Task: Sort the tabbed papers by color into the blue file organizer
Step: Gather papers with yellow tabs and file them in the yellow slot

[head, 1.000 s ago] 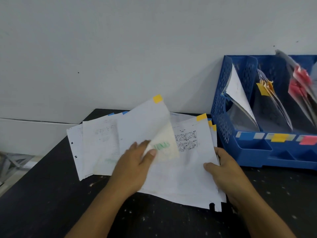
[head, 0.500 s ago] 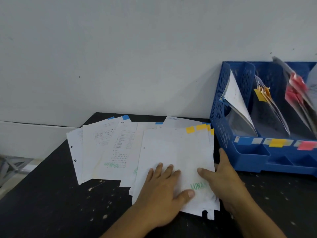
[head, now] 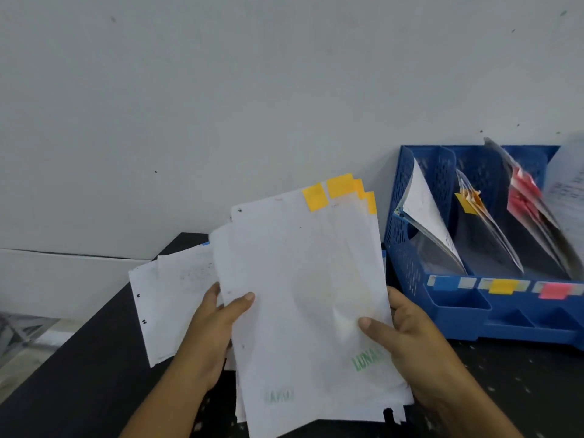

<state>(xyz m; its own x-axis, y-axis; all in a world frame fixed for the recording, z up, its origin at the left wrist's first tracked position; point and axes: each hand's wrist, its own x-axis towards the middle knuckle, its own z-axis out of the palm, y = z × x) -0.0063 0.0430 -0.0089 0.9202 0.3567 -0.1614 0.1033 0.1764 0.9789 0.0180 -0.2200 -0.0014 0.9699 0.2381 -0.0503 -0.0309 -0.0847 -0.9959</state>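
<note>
Hands are gripping a stack of yellow-tabbed papers (head: 303, 298) above the table (head: 79, 374): left hand (head: 215, 336) pinching its left edge, right hand (head: 407, 343) its right, beside the blue file organizer (head: 458, 314).

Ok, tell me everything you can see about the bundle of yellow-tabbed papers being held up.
The yellow-tabbed papers are a small stack of worn white sheets, slightly creased, fanned so that several yellow tabs step along the top right corner. Faint green stamps show low on the front sheet. The stack is lifted off the black table, tilted toward the camera. The left hand grips its left edge and the right hand its right edge, thumbs on the front. The blue file organizer stands just to its right.
</note>
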